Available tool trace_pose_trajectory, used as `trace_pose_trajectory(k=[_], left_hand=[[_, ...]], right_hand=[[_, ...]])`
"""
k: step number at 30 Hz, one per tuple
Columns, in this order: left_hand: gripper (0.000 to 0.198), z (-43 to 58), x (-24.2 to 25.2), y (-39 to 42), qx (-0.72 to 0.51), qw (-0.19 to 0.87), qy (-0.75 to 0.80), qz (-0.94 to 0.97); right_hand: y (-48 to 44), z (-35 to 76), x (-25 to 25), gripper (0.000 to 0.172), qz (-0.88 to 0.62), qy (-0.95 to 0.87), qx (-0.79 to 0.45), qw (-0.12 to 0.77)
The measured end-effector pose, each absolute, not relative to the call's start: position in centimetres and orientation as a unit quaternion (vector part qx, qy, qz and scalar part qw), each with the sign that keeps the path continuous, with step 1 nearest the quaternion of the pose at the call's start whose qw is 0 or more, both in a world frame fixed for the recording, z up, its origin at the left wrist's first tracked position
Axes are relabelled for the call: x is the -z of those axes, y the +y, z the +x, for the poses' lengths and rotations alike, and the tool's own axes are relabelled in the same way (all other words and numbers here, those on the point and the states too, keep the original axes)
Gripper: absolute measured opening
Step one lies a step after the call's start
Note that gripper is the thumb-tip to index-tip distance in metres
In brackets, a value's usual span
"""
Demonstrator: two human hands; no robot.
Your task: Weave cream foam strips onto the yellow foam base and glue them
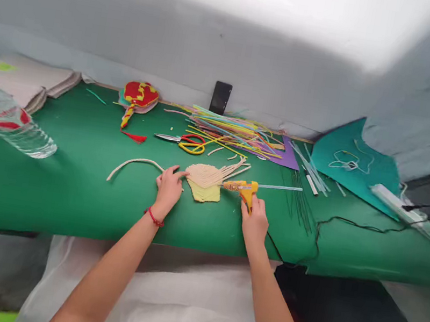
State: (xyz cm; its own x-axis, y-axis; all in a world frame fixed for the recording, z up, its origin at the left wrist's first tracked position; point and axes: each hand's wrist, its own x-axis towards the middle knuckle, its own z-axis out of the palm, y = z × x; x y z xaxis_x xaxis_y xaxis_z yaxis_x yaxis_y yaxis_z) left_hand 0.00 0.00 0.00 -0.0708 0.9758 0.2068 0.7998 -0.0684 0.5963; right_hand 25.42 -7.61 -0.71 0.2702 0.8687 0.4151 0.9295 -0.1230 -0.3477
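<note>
A green surface (71,192) is seen from above. At far left, a clear water bottle (9,123) is laid on its side. Further back, a red and yellow ornament (139,95) is set near the wall. A curved cream strip (135,162) is laid just left of the left hand (168,189). That hand's grip is loose and closed round nothing, with its fingertips pressed on the left edge of a cream woven piece (206,180). Scissors (187,142) and a heap of coloured strips (232,128) are laid behind. The woven piece is placed between the two hands, touched only by the left. A yellow glue gun (242,188) is clasped firmly in the grip of the right hand (254,224). Its long axis is laid left to right, with the nozzle pointed left at the piece's right edge. A black cord (331,222) is trailed rightward below a teal sheet (356,161).
</note>
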Motion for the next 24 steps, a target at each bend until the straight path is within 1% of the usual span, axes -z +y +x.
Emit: trace_pose_trajectory(k=[20, 24], left_hand=[[0.040, 0.08, 0.23, 0.07, -0.318, 0.142, 0.660, 0.666], [0.042, 0.13, 0.14, 0.08, -0.322, 0.143, 0.659, 0.665]], right_hand=[[-6.92, 25.91, 1.16, 0.044, -0.765, -0.576, 0.067, 0.281], [-6.83, 25.90, 1.04, 0.044, -0.774, -0.573, 0.059, 0.262]])
